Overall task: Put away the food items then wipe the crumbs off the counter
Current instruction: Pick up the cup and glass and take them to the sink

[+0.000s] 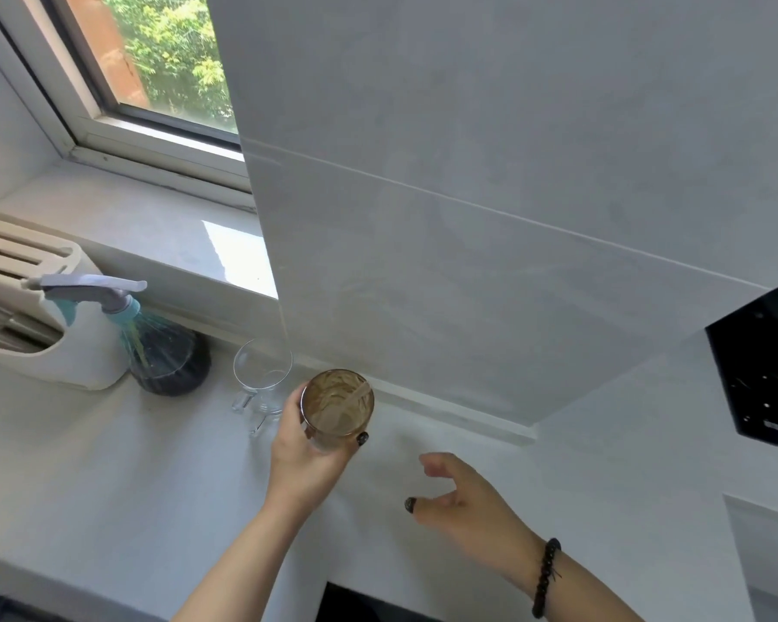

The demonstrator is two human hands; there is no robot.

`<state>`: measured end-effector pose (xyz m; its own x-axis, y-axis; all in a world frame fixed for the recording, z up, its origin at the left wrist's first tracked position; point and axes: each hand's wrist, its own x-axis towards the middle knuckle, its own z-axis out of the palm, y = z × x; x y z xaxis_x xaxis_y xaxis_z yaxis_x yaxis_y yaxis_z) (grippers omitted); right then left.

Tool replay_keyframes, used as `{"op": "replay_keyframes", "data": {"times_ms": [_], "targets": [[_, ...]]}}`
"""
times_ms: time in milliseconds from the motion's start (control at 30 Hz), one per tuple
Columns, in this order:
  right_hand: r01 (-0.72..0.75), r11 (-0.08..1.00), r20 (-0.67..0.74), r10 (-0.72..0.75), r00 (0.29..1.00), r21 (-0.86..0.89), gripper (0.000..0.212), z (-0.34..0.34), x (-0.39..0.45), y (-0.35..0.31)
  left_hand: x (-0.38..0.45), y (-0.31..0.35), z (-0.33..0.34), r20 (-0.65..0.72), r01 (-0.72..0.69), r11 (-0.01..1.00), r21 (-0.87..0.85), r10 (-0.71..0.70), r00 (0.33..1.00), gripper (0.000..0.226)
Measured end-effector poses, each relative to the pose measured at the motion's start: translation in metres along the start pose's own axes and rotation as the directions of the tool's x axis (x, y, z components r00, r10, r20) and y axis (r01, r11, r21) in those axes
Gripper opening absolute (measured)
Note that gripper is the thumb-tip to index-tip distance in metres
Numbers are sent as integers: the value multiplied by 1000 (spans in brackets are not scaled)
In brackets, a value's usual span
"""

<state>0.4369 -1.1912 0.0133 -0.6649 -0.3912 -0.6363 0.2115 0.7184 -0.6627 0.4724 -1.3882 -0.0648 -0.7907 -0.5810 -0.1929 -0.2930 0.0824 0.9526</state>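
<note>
We grip the smeared brown jar (338,408) in our left hand (304,451) at the counter's (109,478) back (1 item unstowed); right hand (463,496) hovers open; wiping remains.

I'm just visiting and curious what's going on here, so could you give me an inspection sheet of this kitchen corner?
Surface: pale grey counter; no crumbs discernible.
Job's things: brown-smeared glass jar with a stick inside, held near the wall.
Clutter: clear empty glass mug, dark spray bottle with a teal trigger, cream knife block.
Hands: left hand grips the jar, fingers curled round it; right hand hovers, holding nothing, black bead bracelet on the wrist.
Cables: nothing seen.
Surroundings: grey tiled wall, window showing greenery, black glossy panel at right.
</note>
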Motion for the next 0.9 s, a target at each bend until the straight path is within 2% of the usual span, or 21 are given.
{"op": "replay_keyframes", "data": {"times_ms": [233,433,667,767,833,900], "targets": [[-34,996,-62,39,997,78,38,-12,-11,24,4,0,10,-22,47,999,17,-46,999,81],[-9,990,-117,26,993,143,34,-19,-16,36,4,2,17,21,25,997,69,-26,999,82],[20,987,-102,-3,995,161,31,-24,-25,55,-5,2,29,-52,21,986,167,-12,999,73],[39,985,-100,-23,995,168,30,-31,-33,68,-24,7,41,-117,180,980,87,-169,979,77],[54,984,-104,-36,994,173,28,-38,-41,80,-45,11,53,-104,288,956,59,-281,954,86],[67,982,-107,-49,993,176,27,-45,-50,93,-66,18,68,-67,326,945,37,-323,944,86]]}}
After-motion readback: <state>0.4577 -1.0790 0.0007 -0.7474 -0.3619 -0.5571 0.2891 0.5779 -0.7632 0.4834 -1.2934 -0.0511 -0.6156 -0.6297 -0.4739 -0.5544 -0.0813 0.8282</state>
